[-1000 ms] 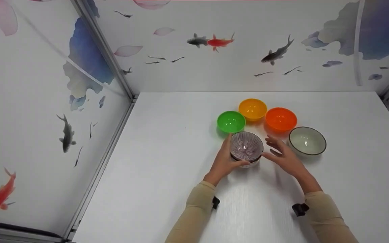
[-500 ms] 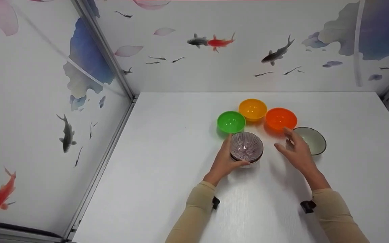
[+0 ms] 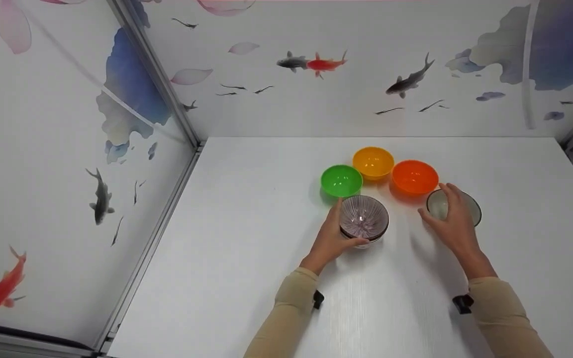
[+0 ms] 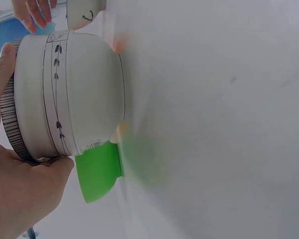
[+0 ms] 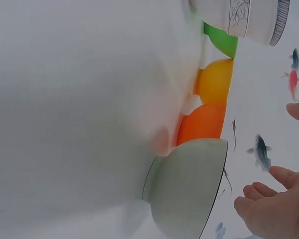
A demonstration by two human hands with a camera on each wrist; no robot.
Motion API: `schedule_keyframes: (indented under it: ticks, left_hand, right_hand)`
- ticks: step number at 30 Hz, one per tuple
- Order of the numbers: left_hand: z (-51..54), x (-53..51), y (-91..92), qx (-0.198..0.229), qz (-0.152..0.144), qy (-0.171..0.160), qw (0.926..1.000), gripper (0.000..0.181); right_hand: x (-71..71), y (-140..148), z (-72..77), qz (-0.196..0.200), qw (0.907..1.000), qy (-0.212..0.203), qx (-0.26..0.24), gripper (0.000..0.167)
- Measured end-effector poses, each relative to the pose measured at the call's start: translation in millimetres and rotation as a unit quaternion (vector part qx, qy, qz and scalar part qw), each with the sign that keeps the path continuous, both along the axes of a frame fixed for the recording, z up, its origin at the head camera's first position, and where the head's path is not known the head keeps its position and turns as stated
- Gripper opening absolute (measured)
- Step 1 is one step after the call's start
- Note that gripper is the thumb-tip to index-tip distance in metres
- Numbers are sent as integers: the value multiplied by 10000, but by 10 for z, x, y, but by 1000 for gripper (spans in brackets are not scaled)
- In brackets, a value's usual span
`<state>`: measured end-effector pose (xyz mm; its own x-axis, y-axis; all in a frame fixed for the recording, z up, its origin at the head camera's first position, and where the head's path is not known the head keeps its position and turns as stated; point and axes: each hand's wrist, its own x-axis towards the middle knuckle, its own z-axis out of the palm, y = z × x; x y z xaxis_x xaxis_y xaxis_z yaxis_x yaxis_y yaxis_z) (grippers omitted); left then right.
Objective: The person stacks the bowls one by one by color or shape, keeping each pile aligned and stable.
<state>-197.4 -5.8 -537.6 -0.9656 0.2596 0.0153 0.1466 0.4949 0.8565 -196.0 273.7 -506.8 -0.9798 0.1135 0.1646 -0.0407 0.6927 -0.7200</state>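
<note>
My left hand (image 3: 334, 236) grips a stack of bowls (image 3: 364, 217) from its left side, thumb at the front and fingers at the back. On top is a ribbed purplish bowl; in the left wrist view a white bowl (image 4: 89, 89) with a leaf-patterned band lies below it. The stack's base meets the table. My right hand (image 3: 453, 226) hovers over the pale grey-green bowl (image 3: 468, 209), hiding part of it. In the right wrist view, the right hand (image 5: 279, 199) is apart from this dark-rimmed bowl (image 5: 187, 184), its fingers loosely bent and holding nothing.
Behind the stack stand a green bowl (image 3: 341, 181), a yellow bowl (image 3: 373, 163) and an orange bowl (image 3: 415, 178), close together on the white table (image 3: 246, 209). Printed panels rise along the table's back and left side.
My right hand has moved right, away from the stack, to above the grey-green bowl. The left hand and its stack have stayed in place.
</note>
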Motion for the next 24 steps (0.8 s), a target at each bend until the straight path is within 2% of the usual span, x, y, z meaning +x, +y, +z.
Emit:
schedule_keyframes:
  ticks: [7, 14, 24]
  left_hand:
    - [0, 2, 4, 24, 38, -20, 10000, 122]
    - [-10, -11, 6, 65, 68, -32, 10000, 122]
    - [22, 6, 10, -116, 21, -7, 9999, 121]
  right_hand:
    - [-4, 119, -23, -389, 9990, -122, 203, 84]
    - [1, 215, -62, -596, 9972, -357, 270, 90]
    - [32, 300, -119, -553, 9965, -538, 317, 100]
